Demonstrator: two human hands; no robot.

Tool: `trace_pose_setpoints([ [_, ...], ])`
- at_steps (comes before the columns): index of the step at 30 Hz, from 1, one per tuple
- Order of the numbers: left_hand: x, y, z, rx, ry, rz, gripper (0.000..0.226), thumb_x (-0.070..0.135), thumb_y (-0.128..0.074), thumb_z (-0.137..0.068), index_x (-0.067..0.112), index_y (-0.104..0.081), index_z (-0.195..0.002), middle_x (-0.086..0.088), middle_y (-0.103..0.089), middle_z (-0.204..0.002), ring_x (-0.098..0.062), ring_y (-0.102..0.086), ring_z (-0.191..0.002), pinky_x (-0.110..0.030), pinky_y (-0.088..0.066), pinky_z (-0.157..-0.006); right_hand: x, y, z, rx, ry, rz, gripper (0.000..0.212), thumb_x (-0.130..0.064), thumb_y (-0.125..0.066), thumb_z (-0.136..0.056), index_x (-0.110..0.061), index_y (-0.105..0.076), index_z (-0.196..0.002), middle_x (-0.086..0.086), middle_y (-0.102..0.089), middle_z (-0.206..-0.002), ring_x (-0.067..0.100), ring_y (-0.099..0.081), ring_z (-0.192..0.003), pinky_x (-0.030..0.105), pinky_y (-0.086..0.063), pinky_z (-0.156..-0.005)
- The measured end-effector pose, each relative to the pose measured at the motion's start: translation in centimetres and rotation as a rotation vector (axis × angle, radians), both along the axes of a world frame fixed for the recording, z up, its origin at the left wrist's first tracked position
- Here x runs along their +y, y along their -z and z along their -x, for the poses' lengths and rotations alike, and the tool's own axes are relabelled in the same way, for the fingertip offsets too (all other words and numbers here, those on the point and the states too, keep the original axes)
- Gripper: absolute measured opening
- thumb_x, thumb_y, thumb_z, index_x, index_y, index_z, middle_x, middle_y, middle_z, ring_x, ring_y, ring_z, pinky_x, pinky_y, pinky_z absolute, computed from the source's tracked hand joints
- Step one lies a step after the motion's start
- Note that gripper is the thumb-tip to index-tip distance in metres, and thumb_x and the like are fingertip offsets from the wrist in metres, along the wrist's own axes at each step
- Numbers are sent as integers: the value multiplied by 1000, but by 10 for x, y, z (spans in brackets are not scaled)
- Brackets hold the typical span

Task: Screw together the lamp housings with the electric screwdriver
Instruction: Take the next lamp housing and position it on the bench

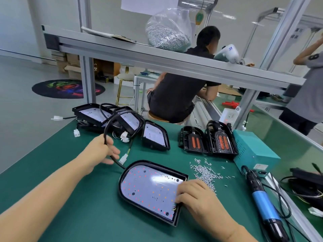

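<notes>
A black lamp housing (150,189) with a white LED board lies flat on the green mat in front of me. My right hand (195,194) grips its right edge, fingers curled over the board. My left hand (106,151) holds the housing's black cable (111,123), which loops upward and ends in a white connector (123,158). The electric screwdriver (262,198), blue with a black grip, lies on the mat to the right, untouched. A pile of small silver screws (206,173) sits just behind my right hand.
Several more housings with boards (155,135) are stacked at the back left, and two black covers with orange inserts (208,138) stand at the back. A teal power box (253,151) sits at the right. A bag of screws (167,32) rests on the overhead shelf. Other people work beyond.
</notes>
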State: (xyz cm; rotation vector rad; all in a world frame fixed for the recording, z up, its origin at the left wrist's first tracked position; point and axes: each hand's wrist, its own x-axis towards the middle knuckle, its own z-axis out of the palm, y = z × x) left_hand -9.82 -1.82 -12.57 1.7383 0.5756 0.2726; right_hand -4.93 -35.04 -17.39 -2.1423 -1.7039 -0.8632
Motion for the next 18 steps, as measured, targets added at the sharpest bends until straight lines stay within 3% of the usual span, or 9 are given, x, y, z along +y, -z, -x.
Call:
trace_pose_setpoints([
  [4,5,20,15,52,-120,282,35,-17,-50,-85,5,-43,-112,-20,-66,-85,-30,-67,-73,-32,-57,-49,1,15,5,-88,12,-93,27,-6,-52,-92,-16,-73,-79,-4,-66,-86,13,-59,-87,24,-42,-84],
  [7,4,29,21,90,-179,348,38,-15,-54,-85,5,-42,-115,-19,-66,-85,-28,-65,-73,-37,-55,-54,5,17,6,-75,33,-204,41,-10,-41,-100,-14,-73,-75,-2,-67,-82,12,-56,-86,24,-40,-81],
  [11,2,33,18,119,-219,247,34,-11,-55,-86,7,-41,-112,-15,-67,-80,-24,-64,-68,-34,-50,-55,8,16,11,-35,90,-217,43,-17,-38,-102,-15,-74,-78,-3,-68,-82,11,-55,-86,23,-39,-79],
  [15,0,34,16,117,-272,111,9,7,-53,-91,5,-48,-99,-17,-68,-85,-23,-60,-58,-31,-50,-51,11,13,17,-43,104,-190,31,-22,-48,-98,-16,-72,-81,-6,-67,-83,11,-58,-82,23,-38,-77],
  [18,7,39,21,8,-391,34,34,16,-60,-89,8,-40,-116,-14,-64,-101,-30,-61,-78,-42,-52,-73,8,7,22,-10,101,-145,28,-22,-45,-99,-18,-69,-84,-7,-65,-85,12,-60,-80,25,-38,-76],
])
